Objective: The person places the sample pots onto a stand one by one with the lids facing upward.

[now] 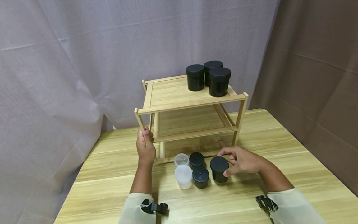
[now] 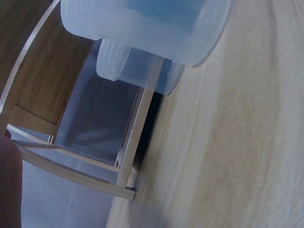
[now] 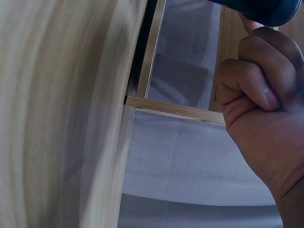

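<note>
Three black jars (image 1: 195, 77) stand toward the right of the top shelf of a wooden rack (image 1: 167, 90), set on a wood-grained bench (image 1: 106, 180); in the head view, a grey curtain (image 1: 84, 62) hangs behind and a brown curtain (image 1: 316, 77) on the right. The left hand (image 1: 146, 146) has its fingers curled round the rack's left front post. The right hand (image 1: 243, 160) pinches a lidded black jar (image 1: 219, 169), thumb on the near right side, index finger at the far side. That jar is upright, lid up, long axis near vertical. To its left are two other black jars (image 1: 200, 177), then two translucent jars (image 1: 184, 177).

From the left wrist, the translucent jars fill the top, near the rack's frame; only part of the hand shows, its grip hidden.

From the right wrist, the pinched jar is cut off at the upper right, above curled fingers (image 3: 256, 85); whether it touches the bench I cannot tell.
</note>
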Demonstrator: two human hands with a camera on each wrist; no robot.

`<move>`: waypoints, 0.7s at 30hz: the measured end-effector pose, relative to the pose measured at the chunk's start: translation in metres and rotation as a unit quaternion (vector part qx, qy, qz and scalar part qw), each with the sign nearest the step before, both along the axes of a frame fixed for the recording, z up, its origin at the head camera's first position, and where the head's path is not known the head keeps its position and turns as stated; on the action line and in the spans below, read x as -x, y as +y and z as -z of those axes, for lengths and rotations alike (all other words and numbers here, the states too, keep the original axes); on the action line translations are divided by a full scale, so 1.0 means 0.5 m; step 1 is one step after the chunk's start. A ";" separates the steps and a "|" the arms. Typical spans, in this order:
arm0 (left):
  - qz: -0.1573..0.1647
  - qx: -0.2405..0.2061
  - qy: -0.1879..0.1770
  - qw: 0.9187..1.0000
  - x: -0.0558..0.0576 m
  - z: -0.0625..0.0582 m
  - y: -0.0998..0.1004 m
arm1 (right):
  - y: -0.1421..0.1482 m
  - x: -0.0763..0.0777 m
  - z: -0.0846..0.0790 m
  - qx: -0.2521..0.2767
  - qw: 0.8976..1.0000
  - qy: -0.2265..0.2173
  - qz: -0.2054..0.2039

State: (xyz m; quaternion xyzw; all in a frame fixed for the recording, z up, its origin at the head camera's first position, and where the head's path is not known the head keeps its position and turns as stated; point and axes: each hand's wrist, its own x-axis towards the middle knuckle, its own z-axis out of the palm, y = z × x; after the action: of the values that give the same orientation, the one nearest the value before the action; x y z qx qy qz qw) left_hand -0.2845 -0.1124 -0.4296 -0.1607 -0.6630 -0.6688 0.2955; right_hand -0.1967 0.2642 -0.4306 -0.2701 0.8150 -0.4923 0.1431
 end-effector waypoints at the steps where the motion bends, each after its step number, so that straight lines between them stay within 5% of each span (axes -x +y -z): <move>1: 0.000 0.000 -0.001 1.000 0.000 0.000 0.000 | 0.001 0.000 0.000 -0.002 1.000 0.002 0.003; 21: -0.007 0.004 0.002 1.000 -0.001 -0.001 0.002 | -0.024 -0.028 -0.039 -0.074 0.992 0.064 0.084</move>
State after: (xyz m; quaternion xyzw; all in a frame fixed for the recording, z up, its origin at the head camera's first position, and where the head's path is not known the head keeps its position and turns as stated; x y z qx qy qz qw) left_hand -0.2840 -0.1114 -0.4293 -0.1588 -0.6664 -0.6633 0.3014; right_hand -0.1825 0.2521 -0.4109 -0.2205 0.8766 -0.4222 0.0686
